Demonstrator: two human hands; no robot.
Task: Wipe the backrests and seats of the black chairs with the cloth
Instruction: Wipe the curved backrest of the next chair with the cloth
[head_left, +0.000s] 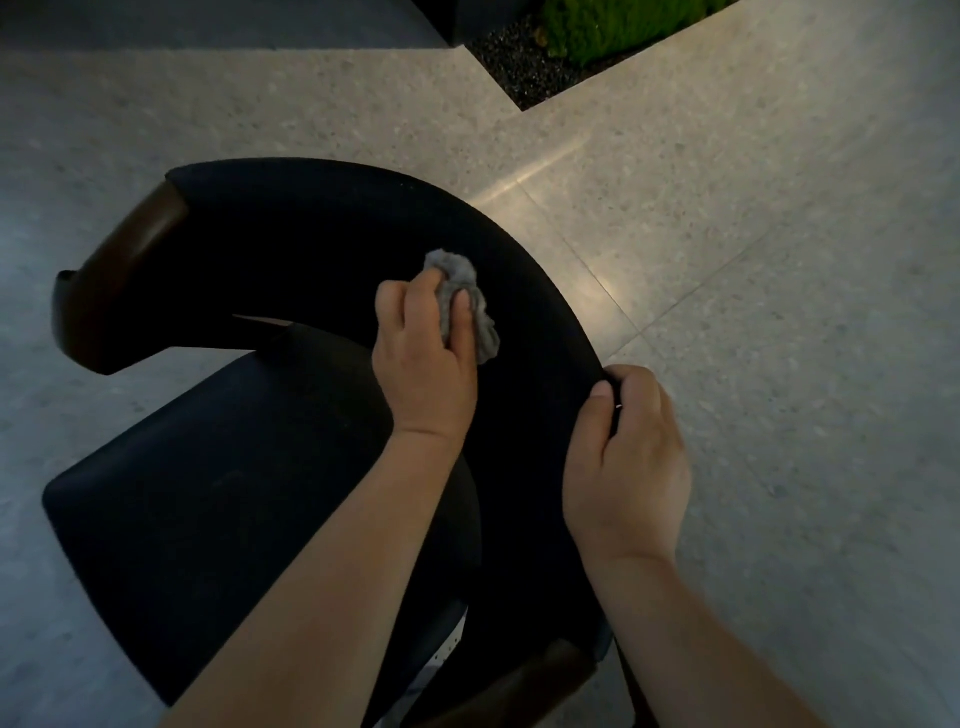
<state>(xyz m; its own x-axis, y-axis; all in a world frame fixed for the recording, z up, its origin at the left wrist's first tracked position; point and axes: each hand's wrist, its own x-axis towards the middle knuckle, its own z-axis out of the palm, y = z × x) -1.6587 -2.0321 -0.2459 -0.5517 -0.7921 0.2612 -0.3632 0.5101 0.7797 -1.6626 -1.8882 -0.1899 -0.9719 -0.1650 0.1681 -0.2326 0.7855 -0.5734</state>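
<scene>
A pale speckled stone floor (727, 260) fills the view, with thin tile joints running across it. At about 1 o'clock a sunken planter bed (524, 67) of dark gravel holds low green plants (613, 26).

A black chair (291, 223) stands in the centre and lower left. Its curved backrest (519, 322) sweeps from 10 o'clock round to 5 o'clock, and the padded seat (208, 493) lies toward 8 o'clock. A dark wooden arm end (119, 280) caps the backrest at 9 o'clock; a second wooden arm end (524, 691) shows at 6 o'clock.

The left hand (426, 364) reaches in from 7 o'clock, its fingers and thumb curled round a crumpled grey cloth (460, 280). The cloth is pressed against the inner face of the backrest, just above the frame's centre.

The right hand (628, 467) comes in from 5 o'clock and grips the backrest's top edge at about 4 o'clock, thumb on the inner side and fingers wrapped over the outer side.
</scene>
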